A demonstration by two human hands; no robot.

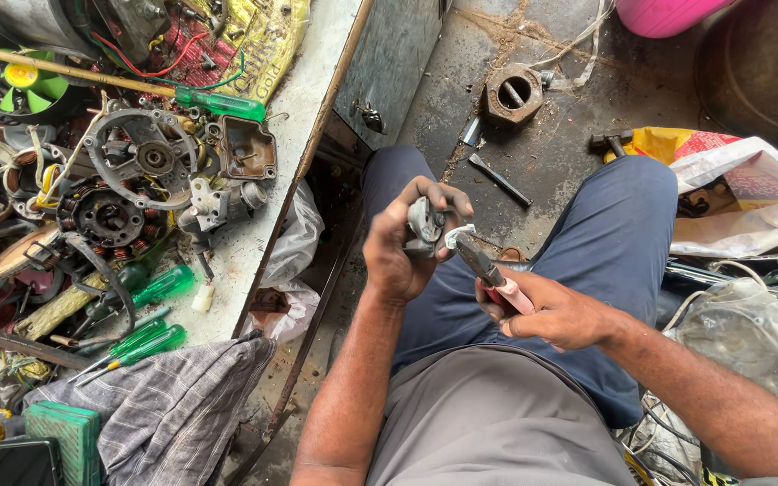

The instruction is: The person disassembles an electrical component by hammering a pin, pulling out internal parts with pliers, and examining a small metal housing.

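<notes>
The left hand (400,247) grips a small metal part (425,223) – the right hand (547,310) closes around pliers (488,268), their tip at the part, apparently mid-job.

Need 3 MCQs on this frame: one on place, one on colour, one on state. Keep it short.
1. Where does the large rusty hex nut lie?
A. on the workbench
B. on the floor beyond the knees
C. in the left hand

2. What colour are the grips of the pliers in the right hand?
A. pink
B. green
C. black

3. How is the small grey metal part held?
A. lying loose on the lap
C. resting on the checked cloth
B. gripped in the left hand above the lap

Key:
1 B: the nut sits on the dirty floor ahead of the person's legs.
2 A: a pink grip shows between the fingers of the right hand.
3 B: the left fingers curl around the part, with the plier tips at it.
</notes>
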